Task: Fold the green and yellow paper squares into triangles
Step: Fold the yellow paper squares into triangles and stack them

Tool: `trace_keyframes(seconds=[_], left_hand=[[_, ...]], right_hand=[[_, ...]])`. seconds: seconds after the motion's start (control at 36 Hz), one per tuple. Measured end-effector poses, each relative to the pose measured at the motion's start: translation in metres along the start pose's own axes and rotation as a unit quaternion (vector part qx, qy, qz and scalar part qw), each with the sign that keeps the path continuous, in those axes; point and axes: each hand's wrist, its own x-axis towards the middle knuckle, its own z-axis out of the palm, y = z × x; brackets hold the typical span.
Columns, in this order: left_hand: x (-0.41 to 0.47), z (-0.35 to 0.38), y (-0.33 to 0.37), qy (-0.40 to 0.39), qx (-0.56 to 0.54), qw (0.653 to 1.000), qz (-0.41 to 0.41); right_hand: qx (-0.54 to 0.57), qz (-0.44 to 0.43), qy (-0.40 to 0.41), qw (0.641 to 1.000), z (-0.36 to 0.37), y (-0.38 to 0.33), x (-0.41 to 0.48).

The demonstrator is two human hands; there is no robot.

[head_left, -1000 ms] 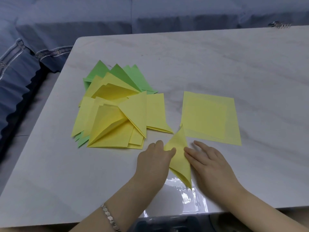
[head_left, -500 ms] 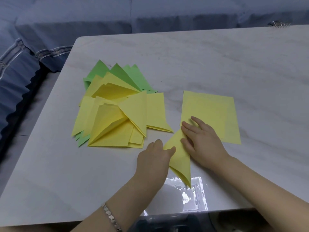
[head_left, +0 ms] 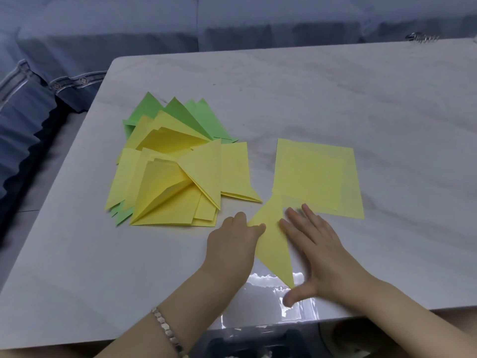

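Note:
A folded yellow triangle (head_left: 272,241) lies near the table's front edge, its long point toward me. My left hand (head_left: 232,244) rests on its left edge, fingers curled, thumb tip on the paper. My right hand (head_left: 315,246) lies flat along its right side, fingers straight and spread, pressing the fold. Just behind is a stack of flat yellow squares (head_left: 317,177). To the left sits a heap of folded yellow triangles (head_left: 180,182) with green triangles (head_left: 191,115) under its far side.
The white marble table (head_left: 361,99) has bare surface at right and at the back. Its front edge (head_left: 258,329) is close below my wrists. A blue sofa (head_left: 103,34) stands behind and left of the table.
My right hand slid up along the triangle's right edge onto the square stack, then came back toward me. The left hand stayed put on the triangle.

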Motion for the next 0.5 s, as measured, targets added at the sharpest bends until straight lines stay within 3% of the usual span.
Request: trace_keyframes(seconds=[0.06, 0.11, 0.19, 0.33, 0.5], left_hand=[[0.001, -0.012, 0.0, -0.016, -0.024, 1.0, -0.011], [0.007, -0.029, -0.006, 0.011, -0.044, 0.999, -0.002], [0.015, -0.063, -0.023, 0.104, -0.055, 0.993, 0.003], [0.044, -0.09, -0.071, 0.116, 0.005, 0.992, -0.045], [0.044, -0.084, -0.079, 0.18, -0.007, 0.983, -0.046]], right_hand=[[0.103, 0.038, 0.017, 0.994, -0.013, -0.002, 0.004], [0.154, 0.09, 0.091, 0.98, -0.025, 0.001, 0.011], [0.095, 0.154, 0.152, 0.972, -0.038, 0.015, 0.028], [0.027, 0.195, 0.037, 0.98, -0.05, 0.024, 0.057], [-0.175, 0.172, -0.044, 0.969, -0.053, 0.02, 0.077]])
